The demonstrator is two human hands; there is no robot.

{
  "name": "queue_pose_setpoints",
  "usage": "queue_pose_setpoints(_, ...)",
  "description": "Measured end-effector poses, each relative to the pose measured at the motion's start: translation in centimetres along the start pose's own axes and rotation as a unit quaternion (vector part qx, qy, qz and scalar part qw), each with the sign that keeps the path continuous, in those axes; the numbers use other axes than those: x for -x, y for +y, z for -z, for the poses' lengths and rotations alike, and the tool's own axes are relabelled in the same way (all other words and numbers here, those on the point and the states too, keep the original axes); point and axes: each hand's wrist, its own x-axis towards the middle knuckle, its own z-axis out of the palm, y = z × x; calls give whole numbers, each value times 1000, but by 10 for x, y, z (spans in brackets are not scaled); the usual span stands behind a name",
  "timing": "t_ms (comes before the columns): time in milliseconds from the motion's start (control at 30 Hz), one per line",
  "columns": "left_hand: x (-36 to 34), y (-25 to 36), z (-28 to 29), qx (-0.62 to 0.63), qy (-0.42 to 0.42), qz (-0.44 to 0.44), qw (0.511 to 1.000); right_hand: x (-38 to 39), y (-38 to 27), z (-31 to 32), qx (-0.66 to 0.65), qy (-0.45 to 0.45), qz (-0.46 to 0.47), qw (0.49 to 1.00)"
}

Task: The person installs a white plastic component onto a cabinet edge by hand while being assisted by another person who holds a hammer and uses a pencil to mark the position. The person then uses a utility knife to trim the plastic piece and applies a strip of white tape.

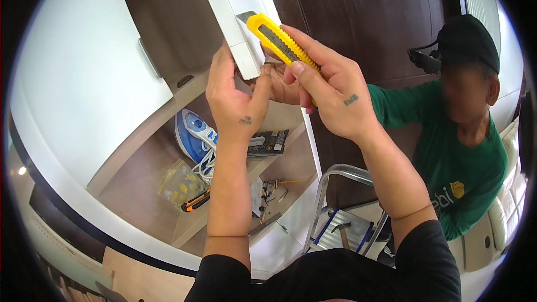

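Note:
My right hand [341,95] grips a yellow utility knife [282,40], its blade out and close to the side of a white strip [228,14]. I cannot tell whether the blade touches it. The strip looks like trim or the edge of a panel and runs up and away from me. Fingers and thumb of my left hand [238,106] close around its near end. Behind my hands, the hand [285,86] of a co-worker in a green sleeve reaches in from the right, partly hidden by mine.
Below lies an open shelf [137,190] holding a blue-white iron [196,134], a plastic bag [180,182], an orange-black cutter [196,200] and loose small tools. A metal stepladder [349,172] carries a hammer [342,234]. The co-worker [461,162] stands right; a white cabinet door [84,78] is left.

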Motion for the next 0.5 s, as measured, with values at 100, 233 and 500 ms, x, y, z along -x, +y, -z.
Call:
queue_pose_setpoints(100, -2, -2, 1, -19, 8, -25, 999, 1, -1, -2, 18, -2, -15, 1000)
queue_pose_setpoints(233, -2, 7, 1, 5, -8, 23, 1000, 1, -9, 3, 42, -4, -21, 999)
queue_pose_setpoints(500, -2, 6, -1, 15, -8, 34, 999, 1, -15, 12, 64, -22, -31, 997)
